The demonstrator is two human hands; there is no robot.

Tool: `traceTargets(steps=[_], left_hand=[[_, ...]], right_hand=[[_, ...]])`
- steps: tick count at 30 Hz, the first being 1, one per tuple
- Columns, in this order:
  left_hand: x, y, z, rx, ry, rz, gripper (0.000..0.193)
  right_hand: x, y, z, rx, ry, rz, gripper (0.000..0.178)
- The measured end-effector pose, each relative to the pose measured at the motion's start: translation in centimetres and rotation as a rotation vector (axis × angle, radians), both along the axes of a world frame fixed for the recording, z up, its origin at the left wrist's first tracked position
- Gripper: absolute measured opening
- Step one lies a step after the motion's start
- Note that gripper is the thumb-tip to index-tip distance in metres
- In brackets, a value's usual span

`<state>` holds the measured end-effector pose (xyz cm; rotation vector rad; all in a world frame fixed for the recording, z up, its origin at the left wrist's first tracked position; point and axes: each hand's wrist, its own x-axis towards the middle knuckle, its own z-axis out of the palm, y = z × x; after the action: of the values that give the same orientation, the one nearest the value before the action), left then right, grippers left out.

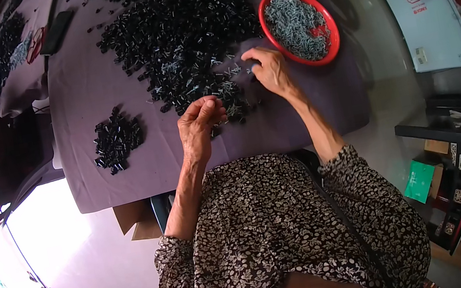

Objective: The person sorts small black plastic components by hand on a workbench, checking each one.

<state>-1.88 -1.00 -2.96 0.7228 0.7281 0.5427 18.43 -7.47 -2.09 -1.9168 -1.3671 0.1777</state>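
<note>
My left hand (196,126) is over the near side of the large heap of small black plastic pieces (185,28). Its thumb and fingertips are pressed together; whatever they pinch is too small to make out. To its right, my right hand (272,72) hovers over the cloth beside a few loose screws (233,71), index finger and thumb apart, with nothing plainly between them. More grey screws lie scattered on the heap's near edge. Just beyond my right hand is a red oval basket (336,33) full of grey screws (297,22).
A smaller pile of black pieces (117,140) lies on the purple cloth (80,96) at left. Farther left are a dark phone-like slab (57,32) and another black heap (5,54). A dark chair (5,159) stands left; a low black shelf (440,128) stands right.
</note>
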Motion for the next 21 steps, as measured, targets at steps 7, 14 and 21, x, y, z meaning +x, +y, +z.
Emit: traceTargets(steps=[7,14,21], left_hand=[[-0.5,0.6,0.2,0.051,-0.024,-0.013,0.021],[-0.2,1.1,0.6,0.135,-0.084,-0.028,0.022],[0.6,1.6,1.8,0.156,-0.218,-0.042,0.018]], right_hand=[[1.8,2.9,-2.4,-0.076,-0.182,0.065,0.019],[2.3,4.0,-2.8,-0.068,-0.287,0.153,0.014],[2.9,3.5,-1.7,-0.132,-0.243,0.185,0.010]])
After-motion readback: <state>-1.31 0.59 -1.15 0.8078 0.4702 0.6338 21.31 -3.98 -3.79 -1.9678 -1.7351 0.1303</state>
